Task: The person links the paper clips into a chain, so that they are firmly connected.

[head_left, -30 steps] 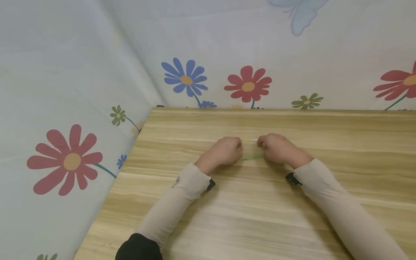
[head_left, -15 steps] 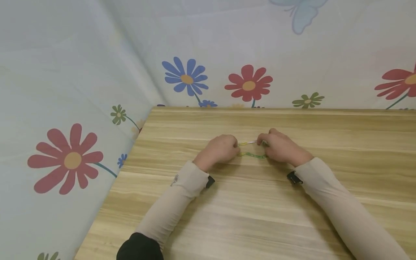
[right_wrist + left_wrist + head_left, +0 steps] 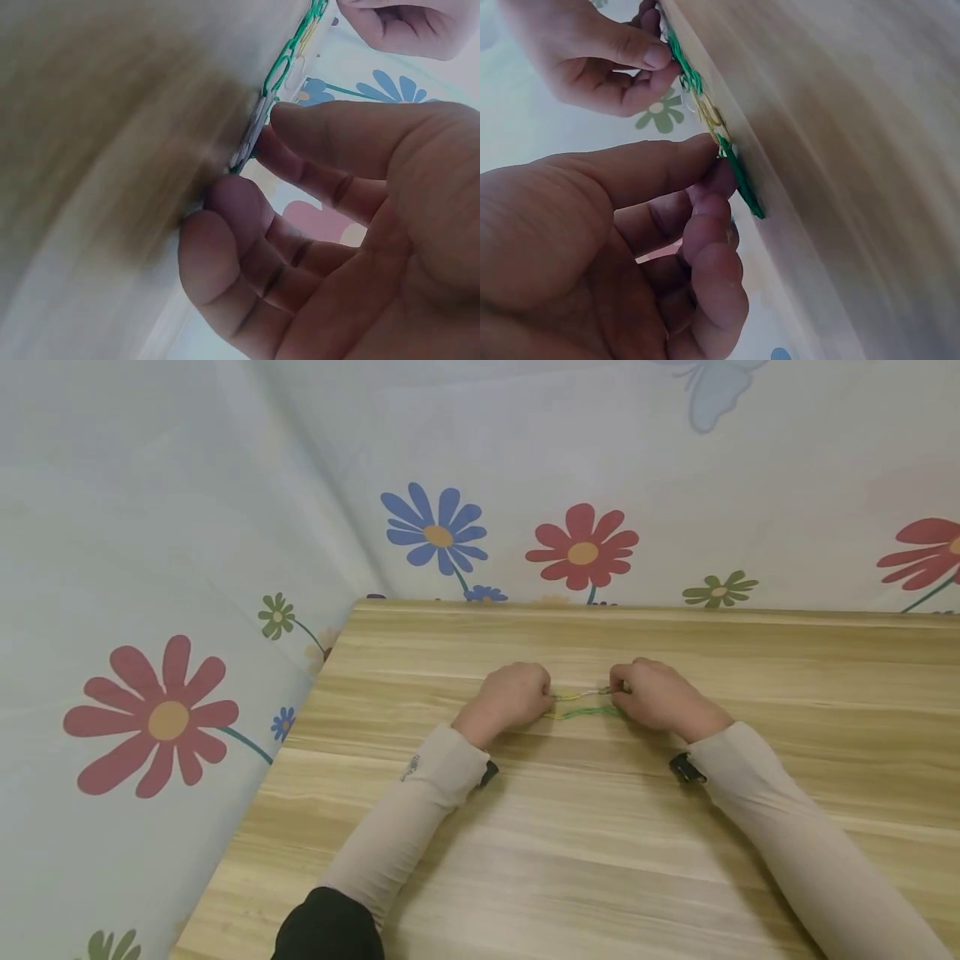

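Note:
A chain of linked paper clips (image 3: 588,712) in green, yellow and white lies low over the wooden table, in two nearly parallel strands between the hands. My left hand (image 3: 513,693) pinches its left end; in the left wrist view, thumb and forefinger meet on the chain, and a green clip (image 3: 746,184) sticks out past them. At the other end my right hand (image 3: 656,693) holds the chain. Seen from the right wrist, the thumb presses near a pale clip (image 3: 251,135), with green clips (image 3: 279,71) running toward the left hand. The fingers hide parts of both ends.
The wood-grain table (image 3: 525,860) reaches under both forearms, its left edge slanting toward the front. Behind and to the left hangs a white cloth (image 3: 480,435) printed with flowers. A dark round shape (image 3: 330,927) covers part of the left arm.
The right hand has shifted right and the left hand slightly left, widening the gap. More of the chain shows, and its strands have drawn straighter and closer together. The head view has tilted slightly.

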The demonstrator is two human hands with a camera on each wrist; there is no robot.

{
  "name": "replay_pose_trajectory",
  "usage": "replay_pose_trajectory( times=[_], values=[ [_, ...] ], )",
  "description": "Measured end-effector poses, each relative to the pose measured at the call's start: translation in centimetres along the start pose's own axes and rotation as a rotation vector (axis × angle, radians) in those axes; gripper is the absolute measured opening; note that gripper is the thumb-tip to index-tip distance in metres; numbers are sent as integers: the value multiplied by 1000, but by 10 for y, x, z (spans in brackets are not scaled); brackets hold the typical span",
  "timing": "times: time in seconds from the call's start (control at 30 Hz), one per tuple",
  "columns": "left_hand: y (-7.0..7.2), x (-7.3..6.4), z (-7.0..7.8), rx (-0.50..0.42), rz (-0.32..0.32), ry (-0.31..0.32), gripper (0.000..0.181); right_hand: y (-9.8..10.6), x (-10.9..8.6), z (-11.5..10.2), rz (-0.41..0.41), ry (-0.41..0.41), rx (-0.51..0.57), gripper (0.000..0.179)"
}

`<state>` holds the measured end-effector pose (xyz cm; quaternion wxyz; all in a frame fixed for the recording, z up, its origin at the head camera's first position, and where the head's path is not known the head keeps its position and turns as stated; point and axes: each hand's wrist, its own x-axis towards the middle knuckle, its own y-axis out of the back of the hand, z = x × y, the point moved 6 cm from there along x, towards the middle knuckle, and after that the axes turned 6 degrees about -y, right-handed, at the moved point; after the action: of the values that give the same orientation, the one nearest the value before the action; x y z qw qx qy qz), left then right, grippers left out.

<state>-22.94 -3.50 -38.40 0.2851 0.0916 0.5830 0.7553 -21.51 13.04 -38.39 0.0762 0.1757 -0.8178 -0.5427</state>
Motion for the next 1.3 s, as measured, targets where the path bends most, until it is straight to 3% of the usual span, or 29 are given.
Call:
replay_pose_trajectory(
  times=[0.17,0.37,0.5,0.63,0.77,1.03,1.3],
  values=[
    [-2,-1,-3,11,-22,15,21,-1,1,-1,-7,19,2,3],
    [-7,-5,-2,12,-40,-13,7,-2,-5,1,-57,31,25,8],
    [-5,-3,1,17,-56,-49,25,1,-10,0,-121,44,69,11],
    [0,0,5,18,-47,-108,37,1,-9,-3,-121,66,107,10],
    [0,-2,4,40,-51,-124,33,-4,-5,-5,-102,70,104,10],
    [-3,-10,-8,51,-53,-51,28,-5,-4,-4,-113,45,46,9],
    [1,-7,-2,61,-35,-110,24,0,-7,0,-113,43,64,11]
  ],
)
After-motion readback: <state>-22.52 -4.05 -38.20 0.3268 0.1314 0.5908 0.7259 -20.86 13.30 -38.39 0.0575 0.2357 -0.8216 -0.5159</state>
